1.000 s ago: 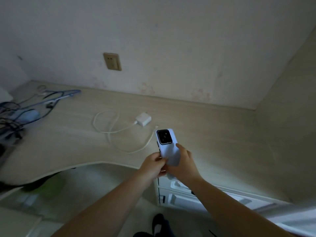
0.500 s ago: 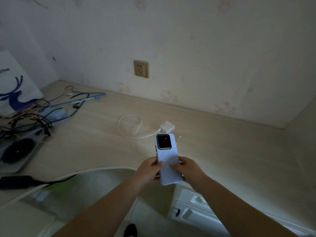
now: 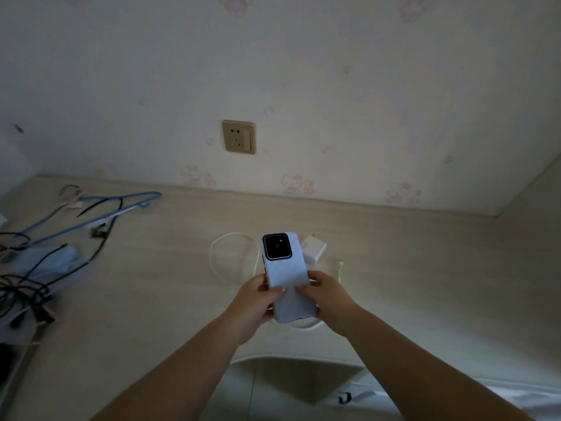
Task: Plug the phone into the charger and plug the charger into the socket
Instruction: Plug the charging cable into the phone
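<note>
A pale blue phone (image 3: 285, 271) with a black camera block faces back-up above the desk, held at its lower half by both hands. My left hand (image 3: 253, 302) grips its left edge and my right hand (image 3: 329, 299) its right edge. Just behind the phone lies the white charger block (image 3: 314, 249) on the desk. Its white cable (image 3: 218, 253) loops to the left, and the free plug end (image 3: 341, 264) lies to the right of the phone. A gold wall socket (image 3: 238, 136) sits on the wall above the desk, nothing plugged in.
The light wooden desk (image 3: 425, 268) runs along the wall into a corner at the right. Blue hangers (image 3: 121, 205) and a tangle of dark cables (image 3: 27, 296) crowd the left side. A white drawer unit (image 3: 346, 396) stands below the desk's curved front edge.
The view has moved closer to the desk and tilted up. Both hands have carried the phone forward over the charger cable; the grip is unchanged.
</note>
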The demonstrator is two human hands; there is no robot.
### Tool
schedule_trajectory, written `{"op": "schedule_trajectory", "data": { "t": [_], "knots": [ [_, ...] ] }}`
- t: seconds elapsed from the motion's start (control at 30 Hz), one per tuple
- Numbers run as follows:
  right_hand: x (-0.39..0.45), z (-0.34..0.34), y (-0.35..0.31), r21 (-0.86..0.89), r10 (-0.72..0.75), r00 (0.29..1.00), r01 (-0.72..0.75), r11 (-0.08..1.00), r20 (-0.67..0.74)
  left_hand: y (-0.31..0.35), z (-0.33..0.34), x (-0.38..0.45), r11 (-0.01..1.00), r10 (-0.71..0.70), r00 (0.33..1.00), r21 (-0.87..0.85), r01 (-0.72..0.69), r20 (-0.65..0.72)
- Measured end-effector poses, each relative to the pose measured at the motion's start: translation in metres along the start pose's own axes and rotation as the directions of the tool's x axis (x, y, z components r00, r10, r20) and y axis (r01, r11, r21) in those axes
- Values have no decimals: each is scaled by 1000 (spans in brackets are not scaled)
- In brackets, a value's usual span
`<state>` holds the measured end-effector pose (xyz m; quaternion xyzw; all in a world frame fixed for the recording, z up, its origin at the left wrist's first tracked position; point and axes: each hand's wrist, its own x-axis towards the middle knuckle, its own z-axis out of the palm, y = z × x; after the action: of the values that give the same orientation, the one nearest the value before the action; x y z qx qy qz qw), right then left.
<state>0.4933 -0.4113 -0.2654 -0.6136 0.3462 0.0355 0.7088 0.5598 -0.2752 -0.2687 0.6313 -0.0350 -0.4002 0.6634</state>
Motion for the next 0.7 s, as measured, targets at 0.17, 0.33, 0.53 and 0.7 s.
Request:
{"op": "schedule_trajectory", "data": {
  "t": [0.17, 0.33, 0.53, 0.7],
  "knots": [
    [17, -4, 1, 82, 85, 994, -80, 993, -66, 2, -15, 24, 999, -41, 998, -15, 41, 44],
    [55, -34, 7, -202, 64, 931, -144, 969, -359, 7, -28, 52, 997, -79, 995, -22, 80, 54],
    [81, -58, 5, -563, -75, 871, -246, 789, -486, 20, -39, 84, 995, -104, 994, 7, 104, 27],
    [99, -56, 11, -623, -99, 850, -295, 724, -517, 24, -51, 103, 989, -145, 989, 34, 145, -3]
  ]
}}
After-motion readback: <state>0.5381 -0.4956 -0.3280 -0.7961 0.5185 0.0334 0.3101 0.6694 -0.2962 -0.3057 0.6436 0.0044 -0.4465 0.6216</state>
